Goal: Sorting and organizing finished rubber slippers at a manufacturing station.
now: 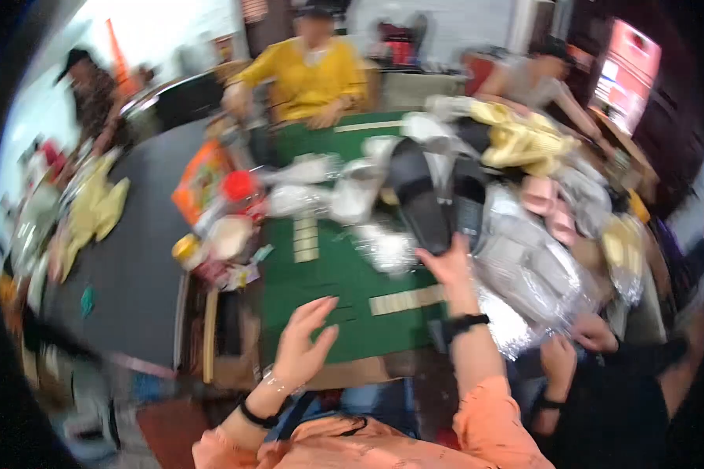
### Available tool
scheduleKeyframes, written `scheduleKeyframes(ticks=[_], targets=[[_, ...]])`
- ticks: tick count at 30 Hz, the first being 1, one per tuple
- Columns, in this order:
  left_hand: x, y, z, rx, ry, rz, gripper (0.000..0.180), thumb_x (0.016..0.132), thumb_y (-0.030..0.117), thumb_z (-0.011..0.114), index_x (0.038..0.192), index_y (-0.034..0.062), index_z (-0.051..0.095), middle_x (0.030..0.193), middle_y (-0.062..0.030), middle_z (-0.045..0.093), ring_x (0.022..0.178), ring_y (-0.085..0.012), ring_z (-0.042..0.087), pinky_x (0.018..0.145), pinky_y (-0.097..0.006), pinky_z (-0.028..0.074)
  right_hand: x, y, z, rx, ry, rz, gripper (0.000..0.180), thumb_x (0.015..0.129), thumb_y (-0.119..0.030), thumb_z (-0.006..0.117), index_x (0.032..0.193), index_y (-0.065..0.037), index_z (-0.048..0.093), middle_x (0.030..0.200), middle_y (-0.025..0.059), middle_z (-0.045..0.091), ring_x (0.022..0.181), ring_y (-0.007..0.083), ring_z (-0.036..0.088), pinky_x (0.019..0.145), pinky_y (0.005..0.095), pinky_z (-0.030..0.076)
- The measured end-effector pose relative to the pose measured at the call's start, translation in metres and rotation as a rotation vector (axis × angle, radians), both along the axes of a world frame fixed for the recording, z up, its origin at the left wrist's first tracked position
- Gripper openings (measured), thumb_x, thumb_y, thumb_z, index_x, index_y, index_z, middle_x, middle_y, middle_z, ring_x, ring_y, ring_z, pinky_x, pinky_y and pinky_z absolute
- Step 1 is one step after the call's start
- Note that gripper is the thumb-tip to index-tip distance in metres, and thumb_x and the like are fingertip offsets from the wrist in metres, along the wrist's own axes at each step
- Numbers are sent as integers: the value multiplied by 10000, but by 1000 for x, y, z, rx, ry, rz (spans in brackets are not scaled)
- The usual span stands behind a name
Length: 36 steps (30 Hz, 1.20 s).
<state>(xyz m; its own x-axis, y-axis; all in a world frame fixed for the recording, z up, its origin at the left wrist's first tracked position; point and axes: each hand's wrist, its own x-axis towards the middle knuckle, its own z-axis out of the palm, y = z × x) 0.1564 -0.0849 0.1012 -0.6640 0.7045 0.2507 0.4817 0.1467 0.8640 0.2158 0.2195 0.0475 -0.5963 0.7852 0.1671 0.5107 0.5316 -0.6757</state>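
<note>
Right hand [450, 270] has its grip closed on the near end of the black slippers [420, 191], long axes running away; left hand [305, 341], empty, lies farther off.

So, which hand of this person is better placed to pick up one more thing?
Probably the left hand: it looks open and empty near the front of the green tabletop, while the right hand has the black sandals in its grip.

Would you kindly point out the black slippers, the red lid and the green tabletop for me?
Black slippers [424, 205]: head view, the body of the left one in the picture.
Red lid [238, 186]: head view, its middle.
Green tabletop [335, 273]: head view, a bare patch.
</note>
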Motion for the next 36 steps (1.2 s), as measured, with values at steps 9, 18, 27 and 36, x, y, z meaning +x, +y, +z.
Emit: scheduleKeyframes(ticks=[9,18,27,36], targets=[[-51,-65,22,-29,246,163,300,784,51,561,1084,54,556,1063,-127,541,998,-257,516,859,-328,415,20,9,-36,-1531,1164,163,478,908,-297,369,1259,25,330,1287,123,381,1196,215,327,1026,395,200],[-152,-155,74,-535,355,330,294,834,220,480,1021,23,589,901,-192,585,877,-310,563,768,-348,435,77,-97,-24,-889,774,34,190,775,-84,568,953,-33,531,907,31,528,824,129,502,747,270,429],[-339,-65,34,-459,557,70,247,814,197,488,843,-35,570,760,-185,580,699,-327,551,647,-376,419,88,-137,-63,-188,505,19,300,736,-84,590,607,-45,322,569,98,384,523,248,410,500,343,343],[-344,49,71,-407,885,-11,266,813,231,478,876,-2,589,849,-171,590,758,-322,562,678,-394,432,106,-152,-56,-229,454,-113,346,764,-101,589,610,-44,285,505,114,291,435,207,289,429,328,293]])
